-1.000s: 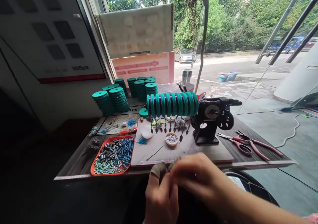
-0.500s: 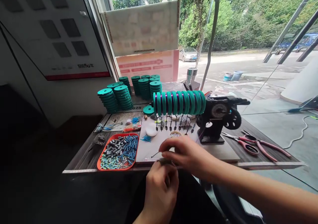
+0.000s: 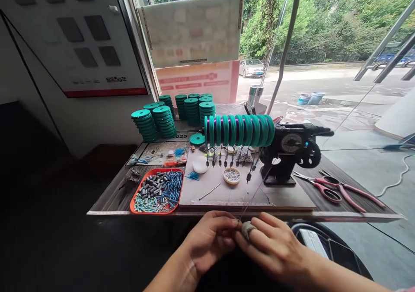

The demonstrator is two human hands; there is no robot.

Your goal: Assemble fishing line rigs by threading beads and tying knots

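- Daylight from the street falls across a dark wooden table (image 3: pixel 112 199), its pale-trimmed near edge running left to right.
- Left hand (image 3: pixel 212 238): it comes up from the near left, wrist bent, palm partly showing, thumb and index fingertips pinched together; its grip is closed on a thin thread (image 3: pixel 258 191).
- Right hand (image 3: pixel 275 244): it reaches in from the near right, back upward, fingers bent toward the left fingertips, a wrap (image 3: pixel 248 230) around one finger; whether its grip holds anything, I cannot tell.
- The thread slants up, far and right, toward the black winder (image 3: pixel 280 153) bearing a row of green spools (image 3: pixel 240 131).
- Both hands sit just off the table's near edge, with open space between the forearms.
- Bare board (image 3: pixel 207 199) lies between the bead bowl (image 3: pixel 232 176) and that edge; the red tray (image 3: pixel 132 203) stands left, the scissors (image 3: pixel 327 192) right.
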